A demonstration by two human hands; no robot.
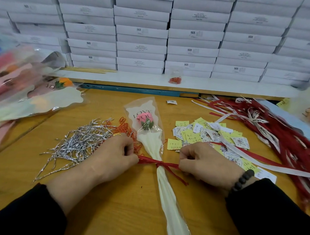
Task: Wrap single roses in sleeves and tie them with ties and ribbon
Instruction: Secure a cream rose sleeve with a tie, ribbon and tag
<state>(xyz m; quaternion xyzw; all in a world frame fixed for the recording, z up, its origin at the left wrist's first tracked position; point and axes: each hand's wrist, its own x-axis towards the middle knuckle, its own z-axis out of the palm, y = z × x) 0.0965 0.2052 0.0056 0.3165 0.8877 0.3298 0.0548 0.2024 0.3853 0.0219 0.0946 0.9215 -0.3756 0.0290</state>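
While the left hand (pixel 113 156) and right hand (pixel 204 163) pinch the red ribbon (pixel 159 163) ends in clenched fingers, the knot around the sleeved rose (pixel 145 119) needs tightening, then probably looping into a bow

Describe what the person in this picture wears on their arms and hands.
Both arms are in long black sleeves, the left sleeve and right sleeve each ending at the wrist. The right wrist carries a bracelet of dark round beads. The left hand shows a gold-coloured ring on one finger. The right hand is bare, with no gloves on either hand.
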